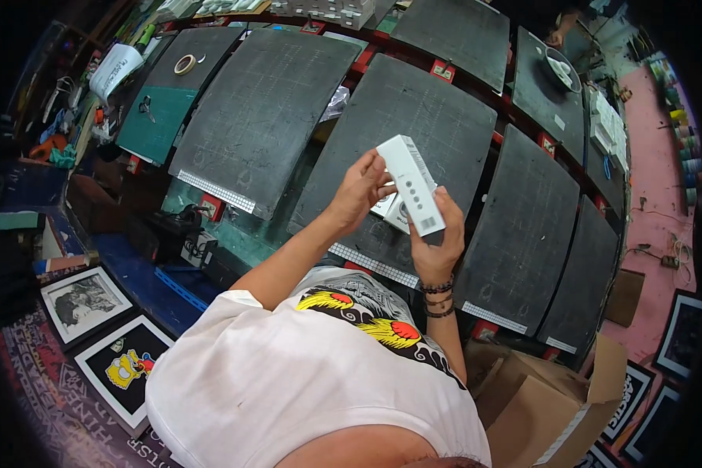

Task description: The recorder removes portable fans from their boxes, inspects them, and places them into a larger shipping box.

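Observation:
A slim white cardboard box [410, 184] with printed marks and a barcode is tilted in front of me, above a dark flat board. My right hand [441, 234] grips its lower end, thumb and fingers on opposite sides. At the upper left edge, the fingers of my left hand [360, 190] pinch the same box. Partly hidden behind it, other white printed boxes [384, 205] rest on the dark board [360, 140]. A beaded bracelet circles my right wrist.
Dark boards on red mounts flank the middle one, including a left board [263, 105] and a right board [518, 234]. Scissors [146, 108] and a tape roll [185, 64] lie far left. Another person's hand [554, 40] is near a bowl [561, 70]. An open carton [538, 403] stands lower right.

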A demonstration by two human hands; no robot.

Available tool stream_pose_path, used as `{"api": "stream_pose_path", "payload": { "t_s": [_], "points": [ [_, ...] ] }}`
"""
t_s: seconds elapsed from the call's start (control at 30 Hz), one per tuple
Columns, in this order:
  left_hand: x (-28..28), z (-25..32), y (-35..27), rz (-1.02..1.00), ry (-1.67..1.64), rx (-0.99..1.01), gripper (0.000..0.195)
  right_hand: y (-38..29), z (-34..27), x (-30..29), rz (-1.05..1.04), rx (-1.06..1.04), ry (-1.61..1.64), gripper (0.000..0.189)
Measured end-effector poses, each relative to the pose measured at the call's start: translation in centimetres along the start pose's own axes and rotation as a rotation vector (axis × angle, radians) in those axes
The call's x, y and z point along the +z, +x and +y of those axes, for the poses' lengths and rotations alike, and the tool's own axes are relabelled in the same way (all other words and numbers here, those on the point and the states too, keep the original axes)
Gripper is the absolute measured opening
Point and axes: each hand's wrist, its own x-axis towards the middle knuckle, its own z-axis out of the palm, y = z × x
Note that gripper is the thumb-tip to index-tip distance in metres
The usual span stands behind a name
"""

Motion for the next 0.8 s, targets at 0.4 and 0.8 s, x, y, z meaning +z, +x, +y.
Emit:
{"api": "stream_pose_path", "payload": {
  "t_s": [0.4, 0.8],
  "points": [
    [2.0, 2.1, -0.3, -0.206, 0.550, 0.217, 0.077, -2.1, 0.9, 1.4, -0.206, 0.321, 0.539, 0.123],
    [1.6, 0.1, 0.1, 0.167, 0.566, 0.120, 0.072, 0.7, 0.6, 1.9, -0.141, 0.510, 0.541, 0.083]
  ]
}}
